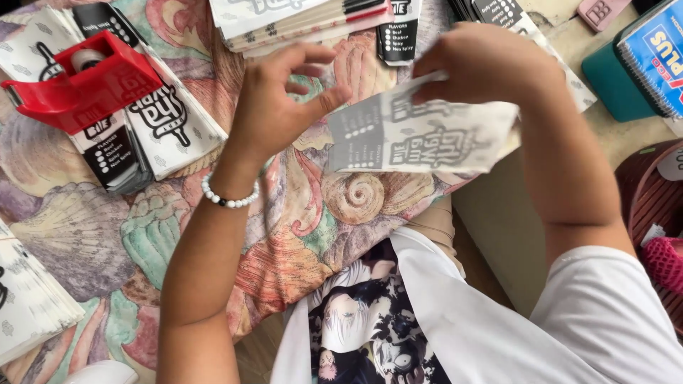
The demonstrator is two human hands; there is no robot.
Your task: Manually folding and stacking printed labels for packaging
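Note:
My right hand (484,60) grips the upper right part of a white paper wrapper (427,139) printed with black lettering, held above the patterned cloth (299,235). My left hand (281,99) hovers at the wrapper's left edge, fingers spread, thumb close to or touching the paper's corner. A white bead bracelet (229,197) circles my left wrist.
A red tape dispenser (82,78) rests on wrappers (153,121) at the upper left. Stacks of wrappers lie at the top centre (299,18) and lower left (28,299). A teal box (619,82) with a notebook stands at the right, a brown basket (651,206) below it.

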